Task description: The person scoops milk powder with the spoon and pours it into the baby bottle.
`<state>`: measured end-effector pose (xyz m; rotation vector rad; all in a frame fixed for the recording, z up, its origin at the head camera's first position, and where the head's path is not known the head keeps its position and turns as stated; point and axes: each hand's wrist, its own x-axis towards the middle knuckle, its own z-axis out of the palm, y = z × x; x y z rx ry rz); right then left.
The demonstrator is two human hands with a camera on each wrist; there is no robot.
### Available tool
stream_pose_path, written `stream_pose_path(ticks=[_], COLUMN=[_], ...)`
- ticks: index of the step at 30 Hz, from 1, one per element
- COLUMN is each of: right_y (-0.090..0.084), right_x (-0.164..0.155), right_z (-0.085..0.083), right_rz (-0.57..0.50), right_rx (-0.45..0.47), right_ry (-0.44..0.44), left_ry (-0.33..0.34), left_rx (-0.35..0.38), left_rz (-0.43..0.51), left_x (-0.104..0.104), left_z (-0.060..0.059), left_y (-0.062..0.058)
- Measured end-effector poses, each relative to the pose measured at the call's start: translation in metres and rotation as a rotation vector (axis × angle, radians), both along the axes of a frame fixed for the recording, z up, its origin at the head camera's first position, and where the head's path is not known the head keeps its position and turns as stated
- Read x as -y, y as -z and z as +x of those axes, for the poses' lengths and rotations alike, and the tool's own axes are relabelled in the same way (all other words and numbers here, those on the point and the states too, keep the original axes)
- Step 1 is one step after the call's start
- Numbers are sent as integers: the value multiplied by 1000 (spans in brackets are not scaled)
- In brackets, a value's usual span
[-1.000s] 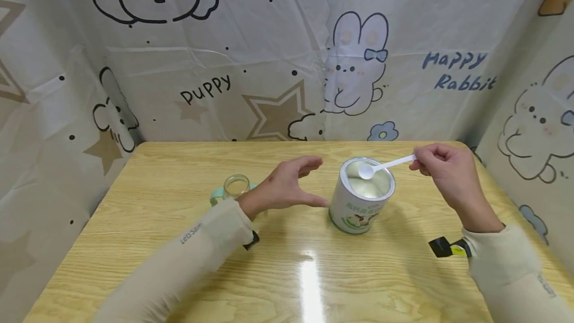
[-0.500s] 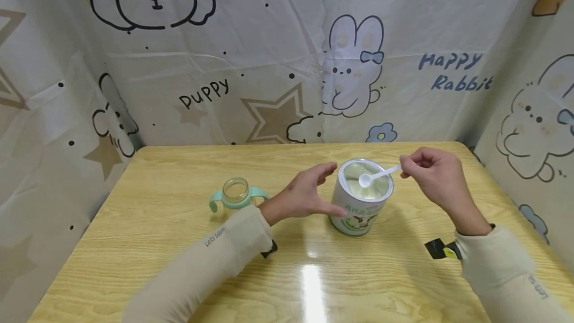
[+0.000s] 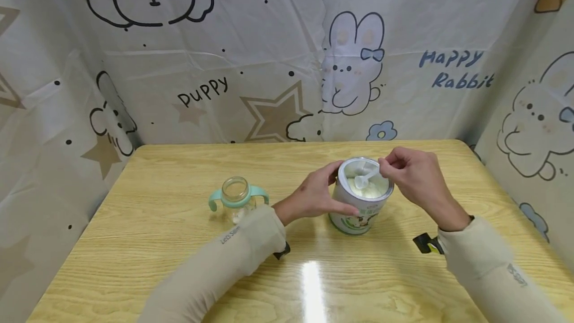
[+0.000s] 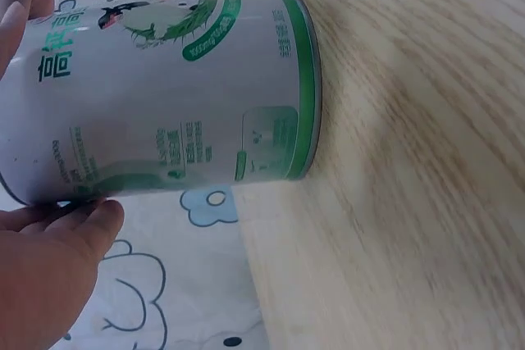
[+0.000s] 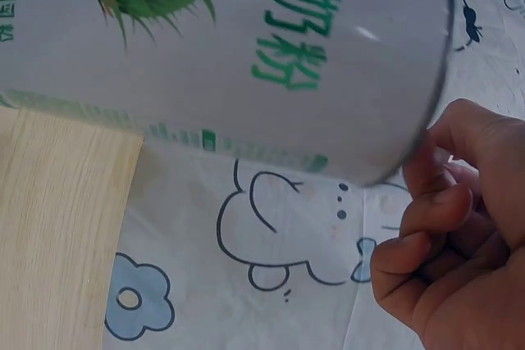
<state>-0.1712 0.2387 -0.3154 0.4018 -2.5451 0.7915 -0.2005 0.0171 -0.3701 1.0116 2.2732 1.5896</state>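
Now my left hand has closed in w/ thumb & fingers round the milk-powder can mid-table, steadying it, and my right hand, pinching the white scoop, has dipped its bowl inside, so scooping can start.

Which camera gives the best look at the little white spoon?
The head view: the spoon shows whole, dipped in the open tin, pinched by the right hand. Both wrist views show only the tin's side, no spoon.
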Motion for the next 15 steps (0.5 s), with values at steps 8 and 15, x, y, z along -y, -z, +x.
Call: stream_pose_path(ticks=[8, 15], right_y=[-3, -11], right_x=[20, 27], right_z=[-7, -6], right_rz=[46, 98], right_rx=[41, 223], right_ry=[-103, -208], left_ry=[-69, -81], left_rx=[23, 45], left_rz=[-1, -30], left_x=[-4, -5], left_z=[1, 3], left_y=[1, 0])
